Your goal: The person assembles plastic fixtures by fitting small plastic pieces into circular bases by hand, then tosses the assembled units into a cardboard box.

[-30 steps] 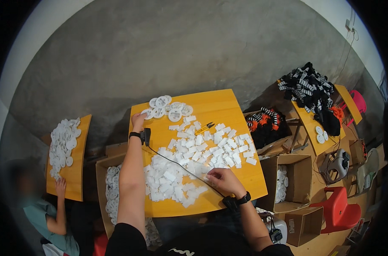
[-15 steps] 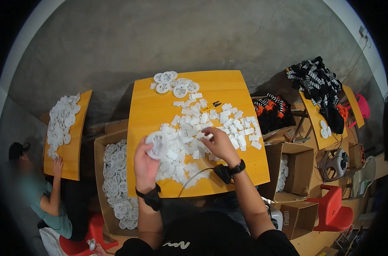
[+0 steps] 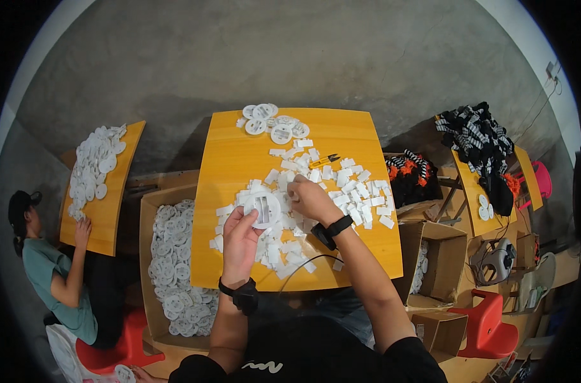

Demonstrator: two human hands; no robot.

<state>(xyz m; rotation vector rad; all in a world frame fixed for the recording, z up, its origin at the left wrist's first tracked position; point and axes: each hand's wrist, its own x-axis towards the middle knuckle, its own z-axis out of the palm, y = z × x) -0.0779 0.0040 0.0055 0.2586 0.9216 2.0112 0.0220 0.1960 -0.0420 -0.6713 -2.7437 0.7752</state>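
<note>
My left hand (image 3: 239, 239) holds a round white plastic disc (image 3: 263, 209) with a slot in its middle, just above the orange table (image 3: 239, 159). My right hand (image 3: 311, 199) reaches into the heap of small white rectangular pieces (image 3: 341, 191) next to the disc, fingers pinched at its edge. Both wrists wear black bands, and a thin black cable runs off the right one. A group of finished white discs (image 3: 271, 121) lies at the table's far edge.
Small yellow snips (image 3: 325, 159) lie on the table. A cardboard box of white discs (image 3: 172, 262) stands at the left. A seated person (image 3: 54, 268) works at a second orange table (image 3: 105, 210) with discs. Boxes, a red stool (image 3: 491, 322) and striped black-and-white items (image 3: 475, 137) are at the right.
My left hand came back from the far disc group with a disc and now holds it near me. My right hand moved from the near edge up into the pile of pieces.
</note>
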